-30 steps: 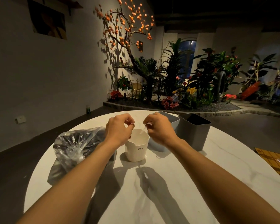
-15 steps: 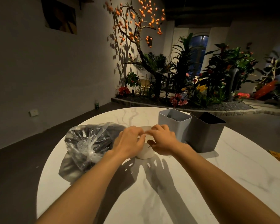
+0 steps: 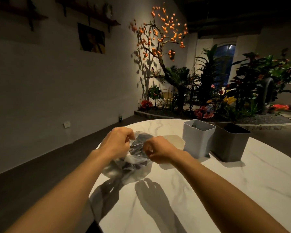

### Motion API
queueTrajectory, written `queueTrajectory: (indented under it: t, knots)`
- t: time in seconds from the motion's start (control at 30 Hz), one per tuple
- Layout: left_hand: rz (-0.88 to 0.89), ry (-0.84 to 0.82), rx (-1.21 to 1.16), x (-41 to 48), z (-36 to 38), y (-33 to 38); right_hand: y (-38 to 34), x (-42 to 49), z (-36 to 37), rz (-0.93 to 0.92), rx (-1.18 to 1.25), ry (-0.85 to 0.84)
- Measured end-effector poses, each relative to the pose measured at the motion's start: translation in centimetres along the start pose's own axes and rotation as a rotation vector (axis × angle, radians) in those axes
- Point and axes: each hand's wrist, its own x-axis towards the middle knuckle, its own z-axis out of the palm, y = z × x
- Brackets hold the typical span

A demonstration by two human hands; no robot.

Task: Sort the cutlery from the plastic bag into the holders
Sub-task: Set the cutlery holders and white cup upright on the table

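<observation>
Both hands have left the white cup [image 3: 174, 140] for the plastic bag [image 3: 133, 163] at the table's [image 3: 225, 190] left edge; left hand [image 3: 118, 143] and right hand [image 3: 158, 151] apparently pinch its mouth open, cutlery inside.

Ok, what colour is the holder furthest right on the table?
Dark grey, seen in the head view; the holder beside it is light grey.

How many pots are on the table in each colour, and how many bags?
White holder: 1
Light grey holder: 1
Dark grey holder: 1
Plastic bag: 1
Total: 4
</observation>
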Motion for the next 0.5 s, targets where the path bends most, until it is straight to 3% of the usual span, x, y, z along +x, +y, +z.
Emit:
queueTrajectory:
  t: [0.17, 0.5]
  knots:
    - [-0.006, -0.08, -0.048, -1.7, -0.5, -1.8, -2.7, 0.8, 3.2, -0.027, 0.097, -0.042]
    - [0.018, -0.285, 0.079, -1.9, 2.4, -3.2, -4.1, 3.2, 8.6, 0.156, 0.091, 0.11]
